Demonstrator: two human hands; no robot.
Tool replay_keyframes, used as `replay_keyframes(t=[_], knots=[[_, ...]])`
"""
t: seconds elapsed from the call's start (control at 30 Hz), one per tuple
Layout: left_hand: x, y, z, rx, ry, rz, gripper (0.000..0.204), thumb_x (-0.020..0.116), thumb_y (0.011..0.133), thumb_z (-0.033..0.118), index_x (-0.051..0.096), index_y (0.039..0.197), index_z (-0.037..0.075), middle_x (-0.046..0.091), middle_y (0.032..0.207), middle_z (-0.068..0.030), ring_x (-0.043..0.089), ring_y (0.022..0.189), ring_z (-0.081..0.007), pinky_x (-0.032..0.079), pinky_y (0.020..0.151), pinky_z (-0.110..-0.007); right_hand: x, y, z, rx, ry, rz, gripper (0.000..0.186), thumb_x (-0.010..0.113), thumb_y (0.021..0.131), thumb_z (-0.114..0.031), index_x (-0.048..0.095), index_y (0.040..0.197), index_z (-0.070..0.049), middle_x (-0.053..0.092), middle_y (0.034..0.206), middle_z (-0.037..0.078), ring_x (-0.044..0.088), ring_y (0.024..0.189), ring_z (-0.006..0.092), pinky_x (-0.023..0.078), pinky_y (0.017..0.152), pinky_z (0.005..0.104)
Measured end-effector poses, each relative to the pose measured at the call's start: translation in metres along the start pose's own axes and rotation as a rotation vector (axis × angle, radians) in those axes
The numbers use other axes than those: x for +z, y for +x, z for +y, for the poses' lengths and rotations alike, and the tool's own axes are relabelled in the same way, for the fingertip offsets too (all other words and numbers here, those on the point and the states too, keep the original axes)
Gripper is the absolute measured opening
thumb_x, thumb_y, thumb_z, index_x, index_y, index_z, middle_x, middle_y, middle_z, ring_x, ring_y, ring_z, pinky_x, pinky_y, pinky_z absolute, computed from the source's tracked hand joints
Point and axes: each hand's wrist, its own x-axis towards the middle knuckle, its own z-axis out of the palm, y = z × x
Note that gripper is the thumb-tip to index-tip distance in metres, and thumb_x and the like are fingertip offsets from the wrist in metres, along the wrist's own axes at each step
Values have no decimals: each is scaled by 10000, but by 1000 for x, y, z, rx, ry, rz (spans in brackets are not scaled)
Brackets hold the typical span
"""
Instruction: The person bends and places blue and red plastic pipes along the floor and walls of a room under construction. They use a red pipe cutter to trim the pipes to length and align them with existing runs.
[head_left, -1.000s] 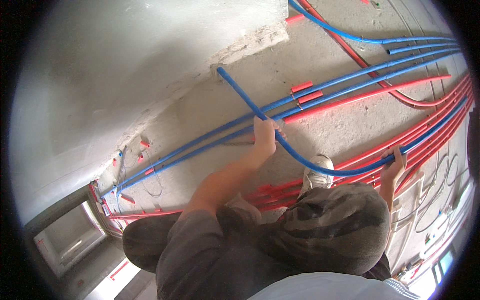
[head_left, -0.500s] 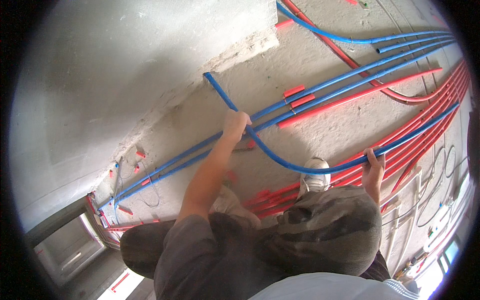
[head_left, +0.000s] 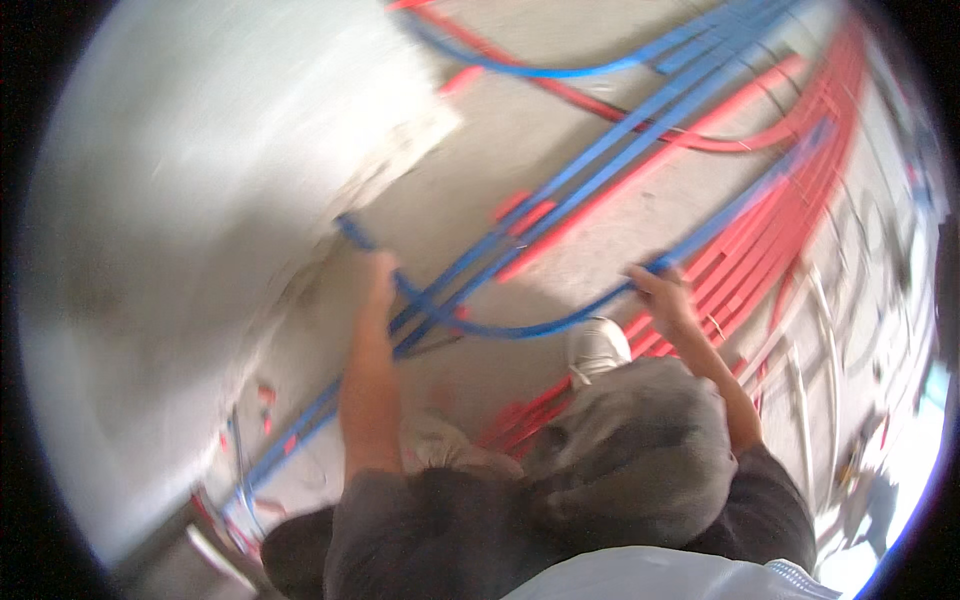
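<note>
A bent blue pipe (head_left: 522, 330) spans between my two hands, curving down in the middle above the floor. My left hand (head_left: 382, 275) is closed round it near its left end, which points toward the base of the wall. Farther right, my right hand (head_left: 660, 287) grips the same pipe where it rises toward the upper right. Beneath it, two straight blue pipes (head_left: 580, 180) run diagonally along the floor, with short red sleeves (head_left: 528, 214) on them. The picture is smeared by motion, so finger detail is soft.
A grey wall (head_left: 200, 180) stands on the left. A bundle of red pipes (head_left: 770, 250) fans along the floor at right, passing near my white shoe (head_left: 598, 348). A loose red pipe (head_left: 640, 175) lies beside the blue ones. White pipes (head_left: 803, 410) are at far right.
My view has turned, so the scene appears rotated. Both hands keep hold of the blue pipe; its left end now appears lower and nearer the wall, and my right forearm shows more.
</note>
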Motion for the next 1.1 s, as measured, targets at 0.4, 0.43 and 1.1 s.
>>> replay_keyframes(t=[0.4,0.43,1.1], knots=[[-12,81,62,-1180,-796,303,179,746,875,94,610,816,-7,625,790,-90,551,609,-180,432,557,-361,95,102,-38,-283,190,-306,245,796,919,-129,647,1068,-4,685,929,70,661,746,169,562,658,326],[-10,76,35,-1110,-755,359,186,747,879,102,593,843,3,619,783,-84,541,598,-179,432,552,-367,107,107,-43,-252,179,-308,239,791,924,-127,651,1068,1,691,935,77,673,752,180,580,673,335],[14,117,67,-1192,-372,261,828,848,740,287,501,1330,-179,604,1299,-358,585,1262,-480,430,1121,-490,42,274,-124,-233,-231,210,481,581,1033,-362,636,731,9,652,649,131,696,528,247,560,439,369]])
